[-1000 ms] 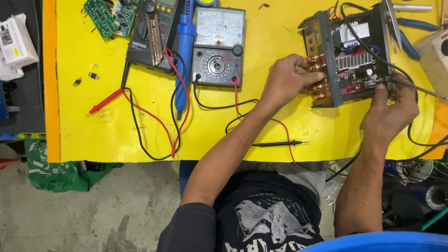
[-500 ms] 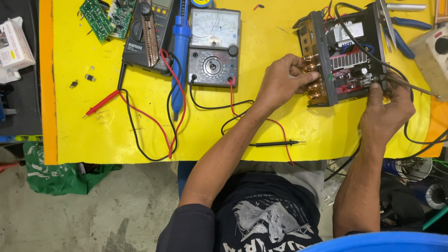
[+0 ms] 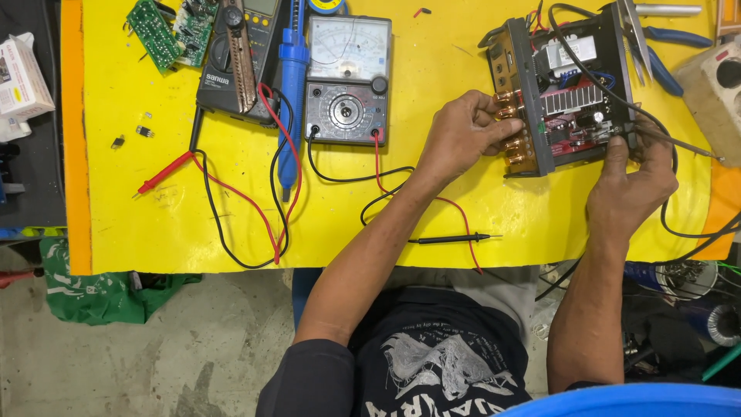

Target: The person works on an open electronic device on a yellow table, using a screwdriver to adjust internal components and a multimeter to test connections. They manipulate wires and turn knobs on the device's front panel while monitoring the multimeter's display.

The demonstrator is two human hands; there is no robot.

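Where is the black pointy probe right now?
In the head view, the black probe lies loose on the yellow table near its front edge, below the left hand.

Head camera looks straight down, close above the yellow bench.

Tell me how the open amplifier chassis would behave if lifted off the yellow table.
The chassis looks like a rigid metal frame, so it would probably stay stiff. With its heatsink and packed boards, it is likely heavy for its size. The cables trailing from it would probably drag. The left hand and right hand grip opposite ends; exposed parts seem fragile.
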